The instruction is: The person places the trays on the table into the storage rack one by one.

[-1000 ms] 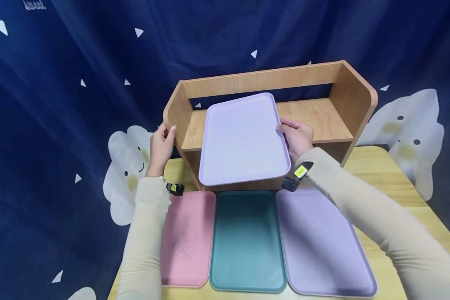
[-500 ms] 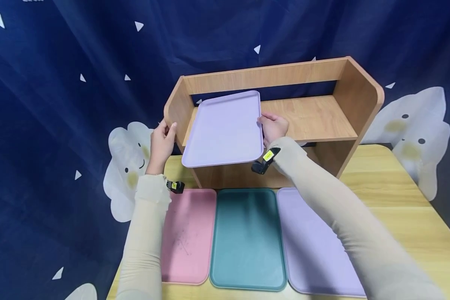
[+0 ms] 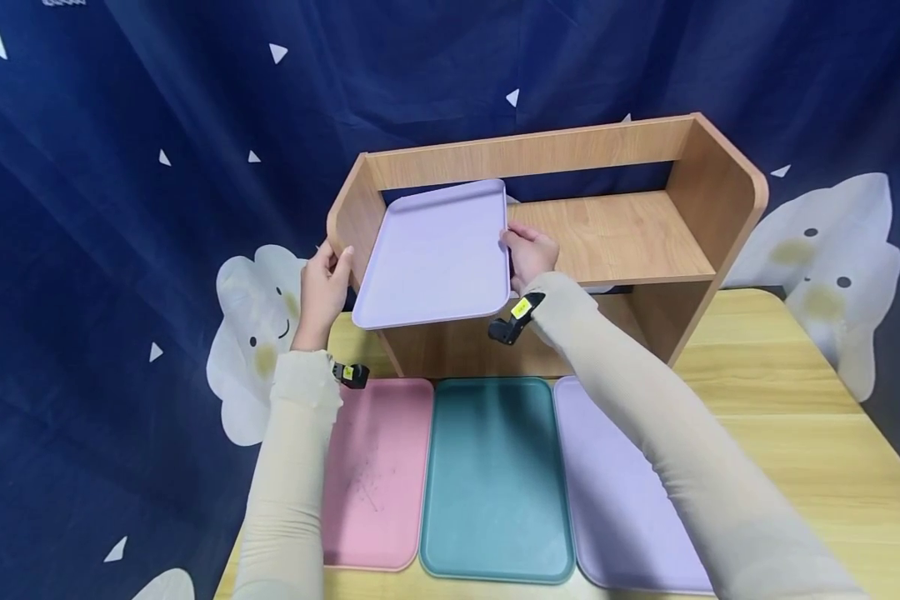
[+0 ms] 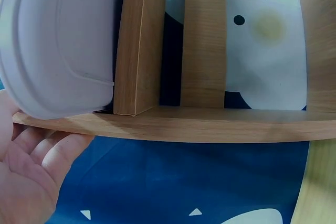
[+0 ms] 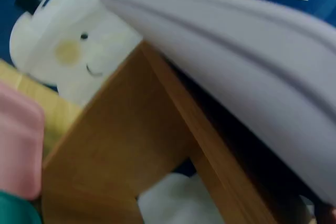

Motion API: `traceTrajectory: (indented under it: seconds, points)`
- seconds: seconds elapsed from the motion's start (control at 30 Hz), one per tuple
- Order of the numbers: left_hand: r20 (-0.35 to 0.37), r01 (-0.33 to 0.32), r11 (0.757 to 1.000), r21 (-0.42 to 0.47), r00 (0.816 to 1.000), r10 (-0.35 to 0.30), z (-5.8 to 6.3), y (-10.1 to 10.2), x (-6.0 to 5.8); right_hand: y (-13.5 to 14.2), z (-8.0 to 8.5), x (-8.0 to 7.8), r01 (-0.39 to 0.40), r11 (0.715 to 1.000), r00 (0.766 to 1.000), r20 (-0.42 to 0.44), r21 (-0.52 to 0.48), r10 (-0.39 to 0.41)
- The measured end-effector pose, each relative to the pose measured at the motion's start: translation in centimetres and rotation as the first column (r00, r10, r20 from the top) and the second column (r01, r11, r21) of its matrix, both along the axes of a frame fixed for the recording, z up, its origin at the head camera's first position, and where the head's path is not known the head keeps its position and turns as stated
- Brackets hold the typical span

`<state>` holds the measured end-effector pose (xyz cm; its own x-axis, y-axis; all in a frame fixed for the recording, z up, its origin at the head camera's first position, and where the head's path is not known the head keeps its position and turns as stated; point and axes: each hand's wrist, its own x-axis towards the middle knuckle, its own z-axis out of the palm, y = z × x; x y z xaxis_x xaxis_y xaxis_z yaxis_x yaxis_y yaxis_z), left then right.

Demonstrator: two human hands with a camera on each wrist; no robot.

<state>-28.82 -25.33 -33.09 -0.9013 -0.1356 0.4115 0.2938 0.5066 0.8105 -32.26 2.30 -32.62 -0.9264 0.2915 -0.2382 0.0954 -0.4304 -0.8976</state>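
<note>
My right hand (image 3: 532, 254) pinches the right edge of a lavender tray (image 3: 435, 258), thumb over the rim. The tray is tilted, its near edge sticking out past the upper board of a wooden shelf unit (image 3: 607, 233). On the left, the tray sits against or very near the side panel (image 4: 210, 128). My left hand (image 3: 322, 287) holds that panel's front edge, thumb on one side and fingers on the other. In the right wrist view the tray's underside (image 5: 236, 51) lies above the board; a dark gap shows between them.
A pink tray (image 3: 378, 475), a teal tray (image 3: 495, 479) and a second lavender tray (image 3: 622, 500) lie side by side on the wooden table (image 3: 795, 400) before the shelf. My right forearm covers part of the lavender one. A blue curtain (image 3: 435, 75) hangs behind.
My right hand has carried the lavender tray leftward and a little farther in over the upper shelf board, up to the left panel. The left hand keeps its hold on the panel.
</note>
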Motion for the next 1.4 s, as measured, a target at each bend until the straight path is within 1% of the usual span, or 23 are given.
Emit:
traceTrajectory:
  seconds: [0.1, 0.17, 0.23, 0.3, 0.37, 0.43, 0.5, 0.57, 0.67, 0.7, 0.8, 0.87, 0.9, 0.97, 1.0, 1.07, 1.13, 1.2, 1.23, 1.27, 1.3, 1.4]
  points:
    - [-0.007, -0.007, 1.000, -0.002, 1.000, 0.007, 0.1, 0.1, 0.1, 0.5, 0.1, -0.1, -0.082, 0.993, 0.997, 0.012, 0.080, 0.081]
    - [-0.021, -0.016, 1.000, -0.009, 1.000, 0.016, 0.1, 0.1, 0.1, 1.0, 0.2, -0.1, -0.163, 0.978, 0.986, 0.044, 0.131, 0.158]
    - [-0.033, -0.030, 0.999, -0.020, 0.999, 0.029, 0.0, 0.1, 0.0, 1.4, 0.4, -0.1, -0.244, 0.957, 0.969, 0.089, 0.157, 0.232]
    - [-0.042, -0.037, 0.999, -0.030, 0.998, 0.035, 0.0, 0.1, 0.0, 1.7, 0.7, -0.1, -0.317, 0.930, 0.946, 0.129, 0.185, 0.296]
    - [-0.046, -0.034, 0.999, -0.036, 0.998, 0.033, -0.1, 0.1, -0.1, 2.0, 1.0, -0.2, -0.365, 0.911, 0.928, 0.161, 0.191, 0.337]
    - [-0.046, -0.034, 0.999, -0.039, 0.998, 0.033, -0.1, 0.1, -0.1, 2.4, 1.3, -0.4, -0.396, 0.903, 0.914, 0.165, 0.168, 0.370]
    - [-0.046, -0.033, 0.999, -0.034, 0.998, 0.032, -0.1, 0.2, -0.1, 2.8, 1.5, -0.6, -0.443, 0.890, 0.893, 0.142, 0.109, 0.427]
    - [-0.044, -0.034, 0.999, -0.029, 0.999, 0.033, -0.1, 0.2, -0.1, 3.4, 1.8, -0.7, -0.495, 0.868, 0.865, 0.108, 0.030, 0.489]
    - [-0.043, -0.029, 0.999, -0.019, 0.999, 0.028, -0.1, 0.2, -0.1, 4.6, 2.2, -0.5, -0.562, 0.827, 0.825, 0.064, -0.017, 0.561]
    - [-0.041, -0.028, 0.999, -0.018, 0.999, 0.027, -0.1, 0.2, -0.1, 5.0, 2.3, -0.4, -0.572, 0.820, 0.819, 0.050, -0.027, 0.572]
    - [-0.037, -0.029, 0.999, -0.017, 0.999, 0.029, 0.0, 0.3, 0.0, 6.6, 2.3, 0.3, -0.586, 0.810, 0.810, 0.013, -0.020, 0.586]
    - [-0.035, -0.031, 0.999, -0.019, 0.999, 0.030, 0.0, 0.3, 0.0, 7.6, 2.0, 1.1, -0.603, 0.798, 0.797, -0.031, 0.004, 0.603]
    - [-0.034, -0.031, 0.999, -0.019, 0.999, 0.031, 0.0, 0.4, 0.0, 8.2, 1.8, 1.6, -0.611, 0.791, 0.790, -0.054, 0.016, 0.611]
    - [-0.038, -0.032, 0.999, -0.020, 0.999, 0.031, 0.1, 0.3, 0.0, 9.1, 1.3, 2.7, -0.632, 0.773, 0.765, -0.114, 0.053, 0.634]
    - [-0.039, -0.035, 0.999, -0.025, 0.999, 0.034, 0.2, 0.2, -0.1, 9.6, 0.9, 3.3, -0.647, 0.758, 0.744, -0.150, 0.077, 0.651]
    - [-0.036, -0.038, 0.999, -0.030, 0.999, 0.036, 0.3, 0.2, -0.1, 10.7, 0.0, 4.6, -0.691, 0.717, 0.688, -0.222, 0.092, 0.691]
    - [-0.033, -0.044, 0.998, -0.033, 0.999, 0.042, 0.4, 0.2, -0.2, 11.8, -1.2, 5.9, -0.736, 0.669, 0.616, -0.308, 0.103, 0.725]
    - [-0.030, -0.053, 0.998, -0.037, 0.998, 0.052, 0.5, 0.2, -0.2, 12.9, -2.6, 7.1, -0.767, 0.627, 0.549, -0.366, 0.137, 0.751]
    - [-0.031, -0.055, 0.998, -0.035, 0.998, 0.054, 0.5, 0.2, -0.2, 13.3, -3.4, 7.6, -0.775, 0.614, 0.526, -0.384, 0.150, 0.759]
    - [-0.032, -0.059, 0.998, -0.035, 0.998, 0.058, 0.4, 0.3, -0.2, 13.9, -4.3, 8.2, -0.779, 0.600, 0.502, -0.395, 0.180, 0.770]
    - [-0.035, -0.060, 0.998, -0.036, 0.998, 0.059, 0.4, 0.3, -0.2, 14.4, -5.2, 8.7, -0.775, 0.592, 0.482, -0.401, 0.220, 0.779]
    - [-0.034, -0.059, 0.998, -0.037, 0.998, 0.058, 0.0, 0.3, 0.1, 16.1, -8.1, 10.5, -0.752, 0.572, 0.446, -0.386, 0.327, 0.807]
